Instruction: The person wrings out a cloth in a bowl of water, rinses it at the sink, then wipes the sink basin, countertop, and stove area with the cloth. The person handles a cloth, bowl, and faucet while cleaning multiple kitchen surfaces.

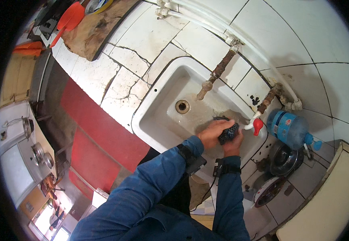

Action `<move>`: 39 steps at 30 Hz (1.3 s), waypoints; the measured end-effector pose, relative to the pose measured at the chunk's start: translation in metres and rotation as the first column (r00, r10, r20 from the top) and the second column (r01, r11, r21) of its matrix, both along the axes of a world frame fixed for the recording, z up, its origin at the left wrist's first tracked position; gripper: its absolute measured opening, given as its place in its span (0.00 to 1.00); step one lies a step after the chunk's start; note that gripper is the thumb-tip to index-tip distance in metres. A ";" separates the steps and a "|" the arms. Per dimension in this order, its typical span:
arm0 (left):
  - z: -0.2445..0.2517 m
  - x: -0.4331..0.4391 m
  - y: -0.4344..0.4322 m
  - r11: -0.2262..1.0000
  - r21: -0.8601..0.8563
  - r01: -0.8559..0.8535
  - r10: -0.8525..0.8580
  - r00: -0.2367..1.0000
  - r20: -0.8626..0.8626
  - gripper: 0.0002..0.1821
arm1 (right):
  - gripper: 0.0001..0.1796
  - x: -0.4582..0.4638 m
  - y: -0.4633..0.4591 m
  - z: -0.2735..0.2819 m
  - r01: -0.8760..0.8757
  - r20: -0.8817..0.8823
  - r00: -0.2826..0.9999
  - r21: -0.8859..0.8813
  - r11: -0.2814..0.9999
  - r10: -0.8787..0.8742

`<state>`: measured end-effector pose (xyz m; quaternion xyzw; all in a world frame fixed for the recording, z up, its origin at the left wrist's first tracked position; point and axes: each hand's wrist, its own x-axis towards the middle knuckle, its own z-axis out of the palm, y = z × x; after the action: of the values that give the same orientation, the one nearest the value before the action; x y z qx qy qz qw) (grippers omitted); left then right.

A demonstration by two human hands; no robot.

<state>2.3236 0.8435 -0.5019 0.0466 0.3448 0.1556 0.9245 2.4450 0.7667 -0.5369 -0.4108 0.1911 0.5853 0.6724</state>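
Observation:
My left hand (212,135) and my right hand (234,144) are together over the right end of a white ceramic sink (159,126). Between them they grip a crumpled dark cloth (229,134) with a light checked pattern. Parts of the cloth are hidden by the fingers. Just to the right of my hands is a tap (256,125) with a red handle on a rusty pipe. The sink's basin looks wet, and its round drain (182,106) lies to the left of my hands.
A second rusty spout (212,79) reaches over the basin. Right of the sink stand a blue plastic water bottle (289,129), a dark metal bowl (286,158) and an enamel basin (269,192). On the cracked tiled counter (129,69) lie a wooden board (93,36) and an orange dustpan-like scoop (71,16).

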 end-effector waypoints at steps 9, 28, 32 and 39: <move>-0.028 -0.001 -0.007 0.833 0.547 0.086 -0.015 0.991 -0.134 0.19 | 0.17 -0.013 0.009 0.014 -0.123 0.512 0.836 -0.171 0.977 0.195; 0.010 0.040 0.014 0.426 0.762 0.487 -0.124 0.866 -0.485 0.40 | 0.28 0.013 -0.004 -0.012 0.098 -0.212 0.976 0.233 0.968 -0.048; 0.072 0.039 0.011 0.228 0.876 0.425 0.263 0.839 -0.476 0.34 | 0.28 0.005 -0.005 -0.008 0.056 -0.249 0.968 0.299 0.953 0.021; 0.102 0.070 0.020 -0.105 0.791 0.603 0.218 0.790 -0.574 0.31 | 0.29 0.006 0.001 0.004 -0.048 -0.188 0.978 0.206 0.977 0.087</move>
<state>2.3933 0.8639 -0.3995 0.7984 0.3499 0.1846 0.4539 2.4509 0.7678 -0.5332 -0.2877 0.1823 0.6618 0.6678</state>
